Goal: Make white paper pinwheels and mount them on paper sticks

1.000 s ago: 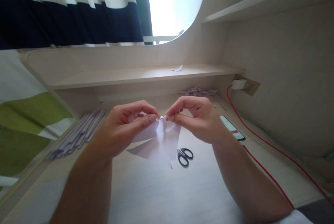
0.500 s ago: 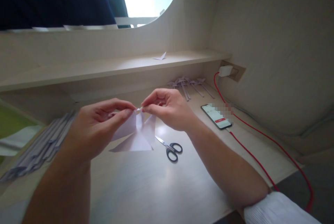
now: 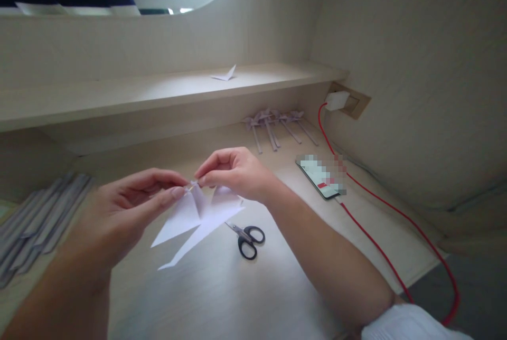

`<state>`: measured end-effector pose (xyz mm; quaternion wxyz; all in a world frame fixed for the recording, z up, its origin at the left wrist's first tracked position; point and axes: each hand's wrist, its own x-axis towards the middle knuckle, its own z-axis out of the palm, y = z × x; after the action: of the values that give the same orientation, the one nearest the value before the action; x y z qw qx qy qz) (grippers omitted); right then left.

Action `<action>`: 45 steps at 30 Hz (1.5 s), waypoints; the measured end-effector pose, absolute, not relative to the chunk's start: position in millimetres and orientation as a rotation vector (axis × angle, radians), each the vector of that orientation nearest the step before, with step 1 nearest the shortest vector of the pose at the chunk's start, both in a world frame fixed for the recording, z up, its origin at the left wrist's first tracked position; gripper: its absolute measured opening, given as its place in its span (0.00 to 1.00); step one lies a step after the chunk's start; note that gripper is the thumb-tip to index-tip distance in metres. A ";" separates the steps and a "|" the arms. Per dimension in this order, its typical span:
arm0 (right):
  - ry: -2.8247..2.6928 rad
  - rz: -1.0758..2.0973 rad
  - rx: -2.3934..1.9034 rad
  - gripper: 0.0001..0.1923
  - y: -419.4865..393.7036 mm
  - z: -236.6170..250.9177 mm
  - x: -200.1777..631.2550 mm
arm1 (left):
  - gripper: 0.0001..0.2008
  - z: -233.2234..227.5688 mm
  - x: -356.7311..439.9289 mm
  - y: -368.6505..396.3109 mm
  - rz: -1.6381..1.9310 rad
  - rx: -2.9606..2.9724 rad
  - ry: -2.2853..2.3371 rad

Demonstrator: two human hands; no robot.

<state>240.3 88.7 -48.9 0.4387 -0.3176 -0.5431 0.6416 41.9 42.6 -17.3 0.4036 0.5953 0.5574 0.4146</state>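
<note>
Left hand [image 3: 130, 208]: thumb and forefinger pinched on the folded paper [image 3: 198, 218], above the bench [image 3: 237, 298].
Right hand [image 3: 233, 173]: fingertips pinched on the same paper tip, at 3 o'clock of the left.
Scissors [image 3: 247, 237]: flat, just right of the paper.
Phone [image 3: 320, 176]: 2 o'clock; screen blurred, unreadable.
Shelf scrap [image 3: 224, 74]: 12 o'clock.

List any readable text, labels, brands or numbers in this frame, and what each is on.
None can be read.
Black smartphone on the pale wooden desk: the screen is lit, with a red bar, but pixelated.
Black-handled scissors, white charger plug, folded white paper: no visible markings.
</note>
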 end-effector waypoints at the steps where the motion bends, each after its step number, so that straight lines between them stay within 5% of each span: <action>1: -1.332 1.611 -0.787 0.04 89.8 -49.0 239.9 | 0.13 -16.4 42.0 43.1 1.050 1.505 1.408; 31: -1.034 2.024 -0.615 0.10 83.5 -60.9 220.9 | 0.08 -7.8 23.8 42.0 1.129 1.820 1.209; 45: -0.942 1.913 -0.623 0.09 85.7 -64.4 215.8 | 0.05 -5.9 31.0 38.2 1.487 1.642 1.329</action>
<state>215.8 85.7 -64.4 0.4440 -0.2514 -0.3797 0.7717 31.0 38.2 -5.9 0.2754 0.6111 0.4945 0.5533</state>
